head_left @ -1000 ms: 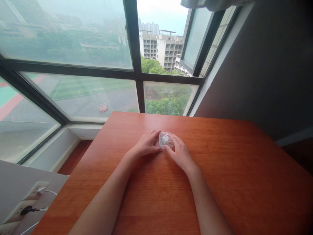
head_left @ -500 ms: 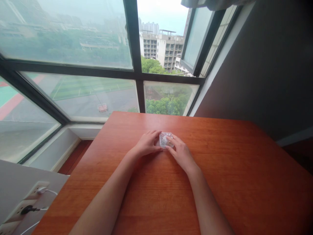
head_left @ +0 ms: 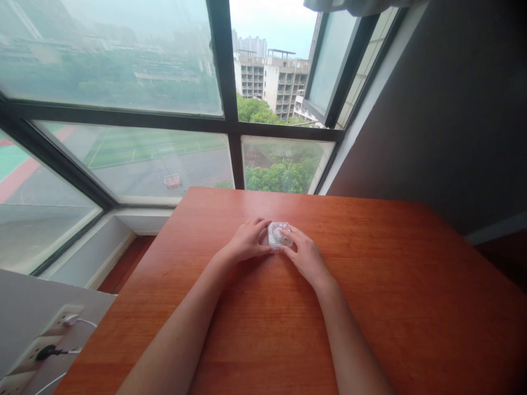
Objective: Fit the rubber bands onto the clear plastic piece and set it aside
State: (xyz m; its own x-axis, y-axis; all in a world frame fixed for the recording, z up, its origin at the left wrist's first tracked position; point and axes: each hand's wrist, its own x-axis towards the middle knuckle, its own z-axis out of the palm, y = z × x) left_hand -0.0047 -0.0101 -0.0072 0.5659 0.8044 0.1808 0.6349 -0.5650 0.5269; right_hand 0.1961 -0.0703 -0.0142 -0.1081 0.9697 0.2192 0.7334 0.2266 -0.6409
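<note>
A small clear plastic box point(head_left: 276, 235) sits on the reddish-brown wooden table point(head_left: 267, 318), near the far edge. Small light-coloured contents show through it, too small to name. My left hand point(head_left: 248, 240) grips the box's left side, with the thumb at the near corner and the fingers at the far corner. From the right, my right hand point(head_left: 303, 251) holds the other side, one finger reaching over the top and the thumb along the near edge. The fingers hide part of the box's right side.
Beyond the table's far edge stands a dark-framed window point(head_left: 234, 129), with one pane point(head_left: 333, 66) swung outward at the upper right. A wall socket strip point(head_left: 39, 345) with plugs and white cables is at the lower left. A dark wall point(head_left: 444, 109) rises on the right.
Both hands and the box stay in nearly the same place. Reflections on the box's top look slightly different.
</note>
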